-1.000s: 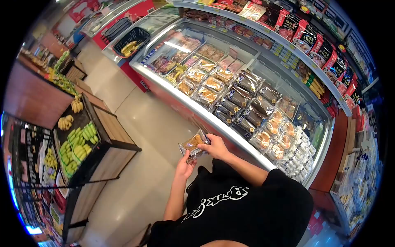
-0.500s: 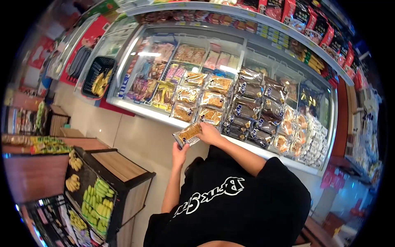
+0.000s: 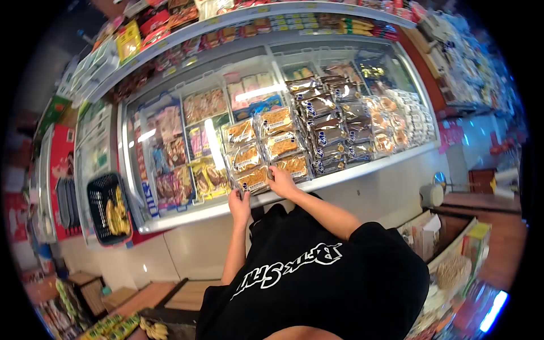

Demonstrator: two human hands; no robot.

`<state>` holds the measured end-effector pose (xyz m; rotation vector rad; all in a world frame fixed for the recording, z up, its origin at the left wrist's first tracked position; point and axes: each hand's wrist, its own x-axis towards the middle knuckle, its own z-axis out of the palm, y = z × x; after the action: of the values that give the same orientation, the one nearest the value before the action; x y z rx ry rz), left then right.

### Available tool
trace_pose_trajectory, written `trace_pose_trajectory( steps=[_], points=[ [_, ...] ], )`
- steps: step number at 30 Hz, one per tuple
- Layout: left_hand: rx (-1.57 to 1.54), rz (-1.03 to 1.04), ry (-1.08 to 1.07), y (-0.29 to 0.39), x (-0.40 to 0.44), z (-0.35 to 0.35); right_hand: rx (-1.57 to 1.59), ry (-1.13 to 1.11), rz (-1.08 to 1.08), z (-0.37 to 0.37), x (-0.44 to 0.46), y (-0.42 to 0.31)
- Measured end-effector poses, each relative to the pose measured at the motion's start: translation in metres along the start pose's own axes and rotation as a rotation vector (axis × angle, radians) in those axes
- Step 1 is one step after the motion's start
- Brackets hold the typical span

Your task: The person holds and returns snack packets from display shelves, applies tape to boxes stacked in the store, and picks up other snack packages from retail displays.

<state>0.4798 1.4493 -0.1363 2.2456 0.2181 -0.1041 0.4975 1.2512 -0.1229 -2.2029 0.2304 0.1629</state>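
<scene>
A clear-wrapped pack of golden-brown pastry [image 3: 253,180] sits at the front left of the pastry stacks on the glass chest, between my two hands. My left hand [image 3: 239,205] pinches its near left corner. With fingers closed, my right hand [image 3: 281,182] grips its right end. Matching golden packs [image 3: 283,144] lie behind and to the right in two columns. To their right stand rows of dark brown wrapped packs [image 3: 330,133]. Whether the held pack rests fully on the one beneath is hidden.
The glass-topped freezer [image 3: 190,218] spans the view, with bagged goods under its lids. Round pastries [image 3: 384,122] and small white packs [image 3: 412,113] fill its right end. A dark basket [image 3: 102,209] with bananas stands at left. A shelf [image 3: 215,22] of packets runs above.
Both hands have carried the pastry pack from in front of the freezer onto the front left pastry stack. My view has turned, bringing the banana basket lower.
</scene>
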Motion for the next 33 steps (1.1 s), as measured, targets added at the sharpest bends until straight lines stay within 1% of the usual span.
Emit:
trace_pose_trajectory(
  steps=[2, 5, 6, 7, 9, 11, 13, 14, 17, 18, 21, 24, 25, 27, 28, 31, 32, 33],
  points=[
    [0.142, 0.174, 0.109, 0.001, 0.004, -0.002, 0.019, 0.032, 0.039, 0.003, -0.005, -0.002],
    [0.306, 0.605, 0.059, 0.02, 0.012, -0.009, -0.014, 0.152, 0.03, 0.015, -0.009, 0.003],
    [0.358, 0.686, -0.031, 0.024, 0.013, -0.009, -0.02, 0.157, 0.039, 0.015, -0.009, 0.0],
    [0.413, 0.705, -0.11, 0.024, 0.012, -0.004, -0.015, 0.163, 0.068, 0.015, -0.01, -0.003],
    [0.422, 0.743, -0.188, 0.024, 0.015, 0.003, -0.05, 0.189, 0.054, 0.017, -0.008, -0.007],
    [0.483, 0.812, -0.196, 0.016, 0.019, 0.007, -0.061, 0.218, 0.068, 0.016, -0.011, -0.008],
    [0.572, 0.856, -0.117, 0.009, 0.019, 0.016, 0.063, 0.294, 0.052, 0.008, -0.021, -0.011],
    [0.587, 0.882, -0.091, 0.006, 0.019, 0.018, 0.09, 0.328, 0.086, 0.002, -0.028, -0.011],
    [0.623, 0.885, -0.103, 0.009, 0.017, 0.019, 0.188, 0.359, 0.176, -0.021, -0.056, -0.002],
    [0.644, 0.899, -0.093, 0.011, 0.015, 0.019, 0.172, 0.356, 0.231, -0.036, -0.071, -0.005],
    [0.624, 0.861, -0.15, 0.013, 0.015, 0.022, 0.169, 0.474, 0.218, -0.049, -0.101, 0.047],
    [0.7, 0.746, -0.208, 0.023, 0.011, 0.021, 0.222, 0.502, 0.302, -0.095, -0.149, 0.081],
    [0.711, 0.697, -0.229, 0.031, 0.007, 0.021, 0.242, 0.555, 0.314, -0.111, -0.166, 0.096],
    [0.663, 0.689, -0.083, 0.039, -0.002, 0.035, 0.3, 0.668, 0.329, -0.135, -0.198, 0.134],
    [0.633, 0.687, -0.014, 0.055, -0.007, 0.047, 0.311, 0.699, 0.36, -0.15, -0.214, 0.154],
    [0.179, 1.038, -0.044, 0.119, -0.039, 0.081, 0.401, 0.79, 0.503, -0.176, -0.272, 0.206],
    [0.091, 1.172, 0.008, 0.142, -0.056, 0.103, 0.449, 0.821, 0.564, -0.183, -0.29, 0.221],
    [-0.014, 1.184, -0.053, 0.172, -0.08, 0.123, 0.49, 0.846, 0.622, -0.192, -0.306, 0.233]
  ],
)
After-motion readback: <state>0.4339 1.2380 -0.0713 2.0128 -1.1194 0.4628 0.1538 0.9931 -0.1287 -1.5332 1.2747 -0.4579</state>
